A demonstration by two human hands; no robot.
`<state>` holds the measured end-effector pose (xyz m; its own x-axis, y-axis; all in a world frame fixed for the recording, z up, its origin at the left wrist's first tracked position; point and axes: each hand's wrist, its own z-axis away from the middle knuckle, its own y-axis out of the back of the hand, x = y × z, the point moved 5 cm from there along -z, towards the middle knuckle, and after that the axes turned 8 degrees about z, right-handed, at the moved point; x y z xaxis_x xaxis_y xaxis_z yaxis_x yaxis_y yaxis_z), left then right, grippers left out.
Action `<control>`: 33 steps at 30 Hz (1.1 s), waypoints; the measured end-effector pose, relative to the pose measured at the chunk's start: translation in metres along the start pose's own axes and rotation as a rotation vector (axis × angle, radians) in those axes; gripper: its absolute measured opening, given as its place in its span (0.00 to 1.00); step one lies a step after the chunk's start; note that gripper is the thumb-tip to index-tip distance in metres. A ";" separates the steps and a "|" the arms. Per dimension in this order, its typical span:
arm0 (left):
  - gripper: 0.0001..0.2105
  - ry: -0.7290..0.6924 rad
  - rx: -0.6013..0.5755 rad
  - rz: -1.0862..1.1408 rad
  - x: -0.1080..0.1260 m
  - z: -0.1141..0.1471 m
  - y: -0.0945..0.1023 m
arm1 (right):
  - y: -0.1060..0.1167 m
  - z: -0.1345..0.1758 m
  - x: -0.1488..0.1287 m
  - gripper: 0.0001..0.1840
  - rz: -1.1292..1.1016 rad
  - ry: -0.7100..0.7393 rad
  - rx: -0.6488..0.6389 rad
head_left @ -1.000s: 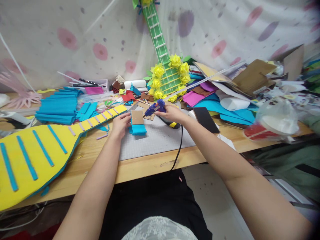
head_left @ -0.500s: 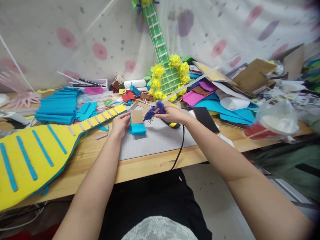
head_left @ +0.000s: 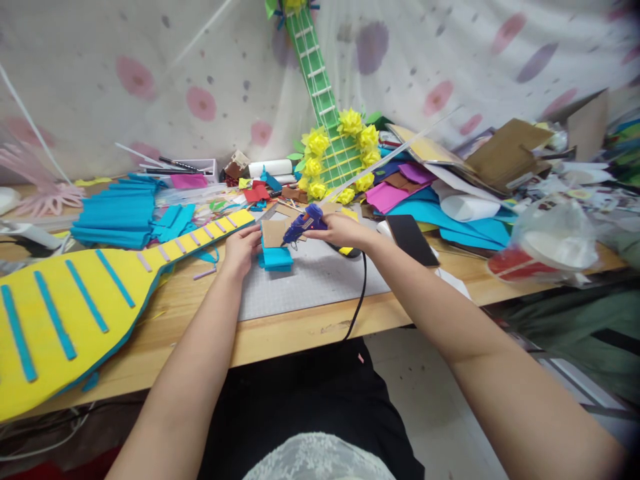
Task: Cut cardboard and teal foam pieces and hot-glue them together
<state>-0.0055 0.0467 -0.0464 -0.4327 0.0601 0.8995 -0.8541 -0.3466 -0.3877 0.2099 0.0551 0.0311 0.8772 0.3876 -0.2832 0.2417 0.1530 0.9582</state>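
My right hand (head_left: 341,230) grips a blue hot glue gun (head_left: 306,223) with a long translucent glue stick (head_left: 395,157) rising from its back. Its nozzle points down-left, close to the right side of a small brown cardboard piece (head_left: 273,234). Turquoise paper (head_left: 277,259) lies under the cardboard and sticks out below it. At the left edge of both, my left hand (head_left: 241,248) holds them with its fingertips. A black cord (head_left: 361,297) hangs from the glue gun over the table edge.
A grey cutting mat (head_left: 310,290) lies beneath my hands. On the left rests a yellow guitar-shaped cutout (head_left: 95,293) with blue strips. Behind stands a green paper guitar (head_left: 320,87) with yellow flowers. Paper scraps (head_left: 450,207) and a lidded red tub (head_left: 543,243) crowd the right.
The glue gun has shifted slightly left and down, its nozzle now over the right edge of the cardboard. My left hand stays nearly where it was.
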 end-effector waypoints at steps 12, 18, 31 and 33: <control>0.13 0.005 -0.019 0.005 -0.001 -0.002 0.000 | 0.003 -0.007 -0.025 0.21 -0.044 0.094 -0.012; 0.14 0.002 -0.004 -0.002 -0.001 -0.002 0.000 | 0.006 -0.005 -0.037 0.21 -0.061 0.119 -0.038; 0.11 0.014 -0.014 0.014 0.003 0.004 -0.003 | 0.012 -0.016 -0.008 0.22 0.057 0.019 0.125; 0.11 0.019 -0.014 0.007 0.003 0.005 -0.003 | 0.009 -0.020 0.001 0.24 0.086 -0.022 0.131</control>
<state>-0.0028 0.0433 -0.0414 -0.4438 0.0752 0.8930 -0.8551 -0.3336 -0.3969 0.2045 0.0750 0.0388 0.9055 0.3741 -0.2004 0.2162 -0.0003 0.9763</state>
